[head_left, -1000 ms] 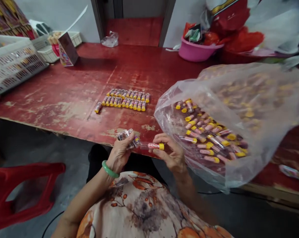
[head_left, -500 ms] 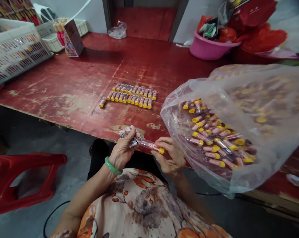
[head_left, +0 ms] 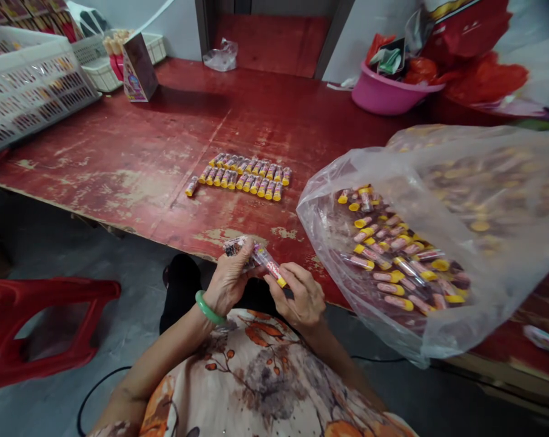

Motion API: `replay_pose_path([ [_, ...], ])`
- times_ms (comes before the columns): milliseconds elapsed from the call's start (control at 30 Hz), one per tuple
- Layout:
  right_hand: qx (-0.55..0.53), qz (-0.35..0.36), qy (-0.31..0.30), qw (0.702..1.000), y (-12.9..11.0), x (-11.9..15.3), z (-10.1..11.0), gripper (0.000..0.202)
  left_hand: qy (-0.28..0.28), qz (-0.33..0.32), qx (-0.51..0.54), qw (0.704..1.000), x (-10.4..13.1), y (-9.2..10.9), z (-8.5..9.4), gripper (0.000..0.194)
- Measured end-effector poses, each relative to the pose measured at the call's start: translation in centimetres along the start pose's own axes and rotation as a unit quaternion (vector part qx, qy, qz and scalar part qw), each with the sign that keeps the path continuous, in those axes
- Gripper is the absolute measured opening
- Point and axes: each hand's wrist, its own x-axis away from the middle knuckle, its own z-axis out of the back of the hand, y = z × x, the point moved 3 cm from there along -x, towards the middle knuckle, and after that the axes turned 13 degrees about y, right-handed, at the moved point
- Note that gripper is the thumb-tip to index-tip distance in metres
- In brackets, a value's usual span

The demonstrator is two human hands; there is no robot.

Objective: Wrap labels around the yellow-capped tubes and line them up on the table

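Note:
My left hand, with a green bangle at the wrist, is closed around a bunch of small printed wrappers. Between my two hands lies a clear tube with a yellow cap; pink-and-white contents show through it. The fingers of my right hand pinch this tube at its capped end, while its other end meets the wrappers in my left hand. On the table beyond, yellow-capped tubes with printed bands lie in two rows, and a single one sits at their left.
A large clear plastic bag at right holds many yellow-capped tubes. Farther back stand a pink basin of red bags, a printed carton and a white crate. A red stool is on the floor at left.
My right hand has moved left, bringing the tube closer to my left hand. The tube now tilts more steeply, its clear end in among the wrappers.

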Motion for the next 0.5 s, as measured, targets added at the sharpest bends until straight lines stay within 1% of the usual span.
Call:
replay_pose_path([
  [33, -0.006, -0.004, -0.004, 1.000, 0.0, 0.0, -0.2, 0.040, -0.016, -0.013, -0.003, 1.000, 0.0, -0.1, 0.1, 0.034],
  [100, -0.071, -0.049, -0.030, 0.996, 0.2, -0.3, -0.6, 0.040, -0.044, -0.024, -0.008, 0.999, 0.0, -0.1, 0.2, 0.034],
  [133, -0.122, -0.079, -0.054, 0.988, 0.4, -0.5, -0.8, 0.040, -0.053, -0.024, -0.013, 0.998, 0.0, -0.1, 0.3, 0.034],
  [200, -0.212, -0.131, -0.111, 0.962, 0.8, -0.9, -1.0, 0.039, -0.068, -0.022, -0.029, 0.997, -0.1, 0.1, 0.4, 0.035],
  [233, -0.235, -0.145, -0.131, 0.952, 1.0, -1.1, -1.0, 0.038, -0.076, -0.023, -0.037, 0.996, 0.0, 0.2, 0.4, 0.037],
  [267, -0.243, -0.154, -0.136, 0.948, 1.2, -1.3, -0.9, 0.036, -0.085, -0.024, -0.042, 0.995, 0.0, 0.4, 0.4, 0.038],
  [300, -0.238, -0.162, -0.127, 0.949, 1.4, -1.4, -0.8, 0.035, -0.094, -0.025, -0.045, 0.994, 0.1, 0.4, 0.4, 0.039],
  [367, -0.215, -0.168, -0.084, 0.958, 1.6, -1.6, -0.5, 0.035, -0.108, -0.022, -0.043, 0.993, 0.4, 0.4, 0.2, 0.041],
  [433, -0.200, -0.167, -0.044, 0.964, 1.4, -1.7, -0.4, 0.036, -0.112, -0.018, -0.036, 0.993, 0.7, 0.2, 0.1, 0.042],
  [500, -0.189, -0.168, -0.016, 0.967, 1.0, -1.8, -0.5, 0.035, -0.118, -0.019, -0.031, 0.992, 1.0, 0.0, 0.0, 0.042],
])
